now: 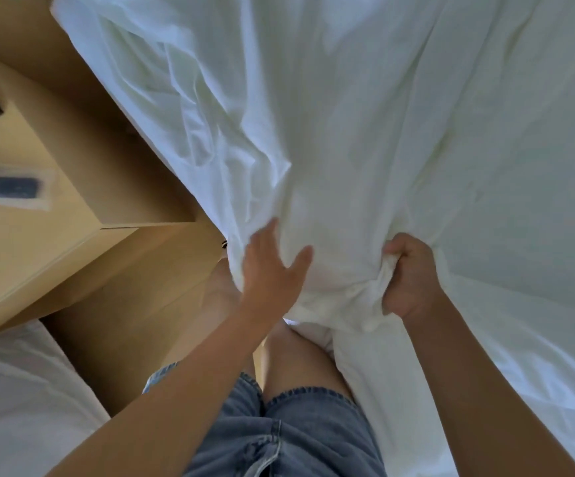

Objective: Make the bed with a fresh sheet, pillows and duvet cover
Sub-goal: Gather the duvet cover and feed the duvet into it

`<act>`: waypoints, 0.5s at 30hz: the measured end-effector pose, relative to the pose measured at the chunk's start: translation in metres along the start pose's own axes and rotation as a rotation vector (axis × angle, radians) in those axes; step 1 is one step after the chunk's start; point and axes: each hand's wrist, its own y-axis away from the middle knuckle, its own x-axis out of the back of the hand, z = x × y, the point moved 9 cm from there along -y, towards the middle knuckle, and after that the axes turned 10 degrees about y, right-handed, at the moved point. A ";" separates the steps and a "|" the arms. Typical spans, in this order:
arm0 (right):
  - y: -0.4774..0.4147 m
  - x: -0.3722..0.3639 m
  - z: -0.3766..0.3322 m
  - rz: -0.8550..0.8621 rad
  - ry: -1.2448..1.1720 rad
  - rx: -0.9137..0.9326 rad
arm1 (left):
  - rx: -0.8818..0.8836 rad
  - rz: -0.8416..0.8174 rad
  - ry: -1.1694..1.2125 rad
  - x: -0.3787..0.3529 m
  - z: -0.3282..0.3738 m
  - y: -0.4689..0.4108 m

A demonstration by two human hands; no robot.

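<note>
A white sheet covers most of the view, creased and lifted off the bed. My right hand grips a bunched fold of its near edge, fingers curled tight round the cloth. My left hand lies flat against the sheet a little to the left, fingers spread and straight, holding nothing. Below my right arm lies more white bedding on the mattress. No pillows show on this bed.
A light wooden bedside table stands at the left with a black remote in a clear sleeve on it. White bedding of another bed fills the lower left. My legs in denim shorts stand in the narrow wooden-floored gap.
</note>
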 end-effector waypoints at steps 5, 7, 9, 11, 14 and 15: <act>0.002 -0.009 -0.013 -0.031 0.197 0.040 | 0.085 -0.288 0.199 -0.057 0.048 -0.012; 0.001 -0.009 -0.015 0.008 0.067 0.111 | -0.039 -0.206 0.187 -0.059 0.067 -0.015; -0.002 -0.011 -0.012 -0.006 -0.058 0.135 | -0.176 -0.158 0.113 -0.059 0.085 -0.011; -0.002 -0.018 -0.012 -0.067 -0.135 0.154 | -0.294 -0.144 0.013 -0.059 0.101 -0.004; 0.004 -0.028 -0.018 -0.183 -0.150 0.129 | -0.465 -0.195 -0.086 -0.061 0.121 0.017; 0.007 -0.030 -0.017 -0.236 -0.159 0.090 | -0.513 -0.252 -0.103 -0.065 0.126 0.028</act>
